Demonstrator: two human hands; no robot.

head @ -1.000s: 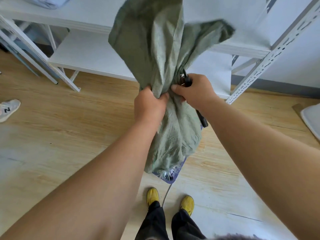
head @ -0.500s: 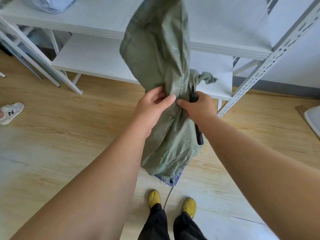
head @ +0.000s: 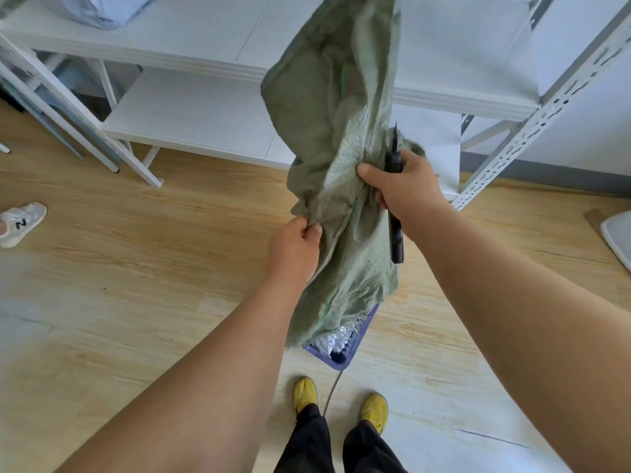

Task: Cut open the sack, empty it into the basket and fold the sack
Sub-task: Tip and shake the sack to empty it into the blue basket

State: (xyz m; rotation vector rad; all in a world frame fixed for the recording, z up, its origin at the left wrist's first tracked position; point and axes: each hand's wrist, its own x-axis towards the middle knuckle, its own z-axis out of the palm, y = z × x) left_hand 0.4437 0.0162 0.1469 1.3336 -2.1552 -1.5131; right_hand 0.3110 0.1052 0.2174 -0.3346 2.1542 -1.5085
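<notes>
Sack (head: pixel 338 138) hangs mid-frame, in front of shelf rack (head: pixel 191 56); lower end over basket (head: pixel 345 349) on floor (head: pixel 119 268). Left hand (head: pixel 293 249) on sack's left edge, lower; right hand (head: pixel 399 182) on sack's right side, higher, with knife (head: pixel 395 230) in same grip, blade up, handle down. Basket just ahead of person's two shoes (head: pixel 341 401). Another shoe (head: pixel 21 222) at far left on floor. Bundle (head: pixel 102 8) on top shelf, upper left. Rack post (head: pixel 546 110) right of sack
</notes>
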